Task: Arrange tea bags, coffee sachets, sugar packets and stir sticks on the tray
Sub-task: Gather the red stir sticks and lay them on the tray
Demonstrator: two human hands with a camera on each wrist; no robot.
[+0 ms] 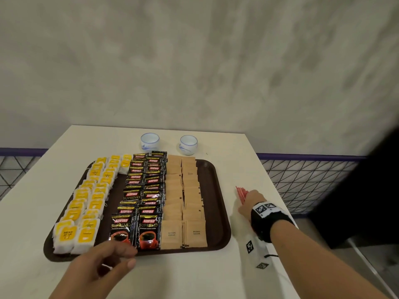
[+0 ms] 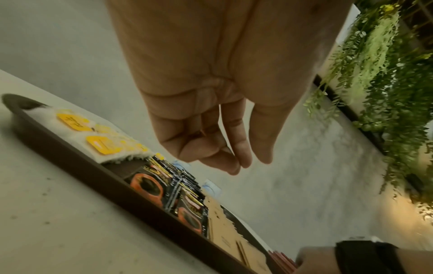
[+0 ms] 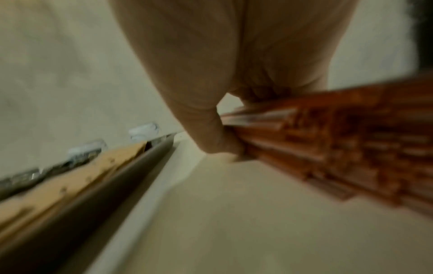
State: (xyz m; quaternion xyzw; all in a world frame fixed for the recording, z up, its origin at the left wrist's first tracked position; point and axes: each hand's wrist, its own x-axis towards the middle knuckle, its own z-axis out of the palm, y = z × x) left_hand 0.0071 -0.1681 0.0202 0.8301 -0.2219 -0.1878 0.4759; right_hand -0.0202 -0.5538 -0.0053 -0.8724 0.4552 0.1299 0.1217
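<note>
A dark brown tray (image 1: 212,190) holds rows of yellow-tagged tea bags (image 1: 86,203), black coffee sachets (image 1: 144,190) and brown sugar packets (image 1: 183,201). Right of the tray, my right hand (image 1: 248,201) grips a bundle of red stir sticks (image 1: 240,194) on the table; the right wrist view shows the blurred red stir sticks (image 3: 328,144) under my thumb (image 3: 218,140). My left hand (image 1: 112,260) hovers at the tray's near edge with loosely curled fingers (image 2: 232,163) and holds nothing. The tray rim (image 2: 70,163) lies below it.
Two small white cups (image 1: 150,141) (image 1: 188,144) stand on the white table (image 1: 194,277) behind the tray. A wire fence (image 1: 302,180) runs along the table's right side. A strip of bare tray shows right of the sugar packets.
</note>
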